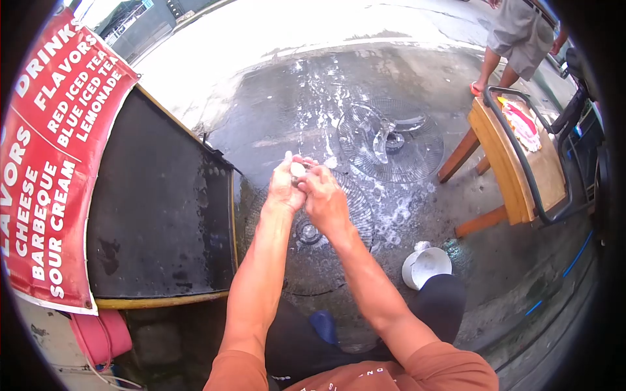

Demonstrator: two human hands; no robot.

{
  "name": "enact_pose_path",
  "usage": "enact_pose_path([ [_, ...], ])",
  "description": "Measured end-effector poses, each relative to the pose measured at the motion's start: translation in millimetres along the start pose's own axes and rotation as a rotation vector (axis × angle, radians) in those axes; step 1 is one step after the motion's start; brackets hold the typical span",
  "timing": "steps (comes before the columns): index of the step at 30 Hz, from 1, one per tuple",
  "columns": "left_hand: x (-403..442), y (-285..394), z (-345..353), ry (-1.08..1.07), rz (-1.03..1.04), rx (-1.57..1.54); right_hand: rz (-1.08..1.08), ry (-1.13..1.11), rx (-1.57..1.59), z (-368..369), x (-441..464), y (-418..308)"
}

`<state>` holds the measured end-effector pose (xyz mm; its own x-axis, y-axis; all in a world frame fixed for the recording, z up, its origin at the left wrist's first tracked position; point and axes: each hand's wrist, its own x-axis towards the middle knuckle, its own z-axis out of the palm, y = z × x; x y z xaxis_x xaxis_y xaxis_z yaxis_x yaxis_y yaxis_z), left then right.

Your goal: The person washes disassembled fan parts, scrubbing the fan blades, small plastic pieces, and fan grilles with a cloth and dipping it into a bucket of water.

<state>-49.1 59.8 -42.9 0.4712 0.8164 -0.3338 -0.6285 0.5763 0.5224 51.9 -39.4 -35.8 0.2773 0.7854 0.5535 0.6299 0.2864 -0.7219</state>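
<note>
Both my hands meet at the centre of the view, above the wet ground. My left hand (285,187) is curled around a small whitish object (298,171), too small to name. My right hand (322,195) touches the same object with its fingers bent over it. Beyond them a round fan grille (424,153) lies on the ground with fan blades (381,140) on it. Another grille (355,205) lies below my hands, partly hidden by my arms. White suds (391,218) spread over the ground around both grilles.
A white bucket (427,266) stands near my right knee. At right is a wooden table (486,140) with a metal frame and a cloth (521,127). A person (521,39) stands behind it. At left are a black board (163,202), a red banner (59,163) and a pink container (104,335).
</note>
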Motion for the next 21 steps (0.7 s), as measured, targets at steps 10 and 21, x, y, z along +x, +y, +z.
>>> enact_pose_path([
  [10,0.5,-12.7,13.2,-0.019,-0.035,-0.135,0.123,0.237,0.15,-15.2,12.6,2.6],
  [21,0.4,-28.8,15.4,0.019,0.21,0.309,0.205,0.253,0.255,2.3,1.9,1.9],
])
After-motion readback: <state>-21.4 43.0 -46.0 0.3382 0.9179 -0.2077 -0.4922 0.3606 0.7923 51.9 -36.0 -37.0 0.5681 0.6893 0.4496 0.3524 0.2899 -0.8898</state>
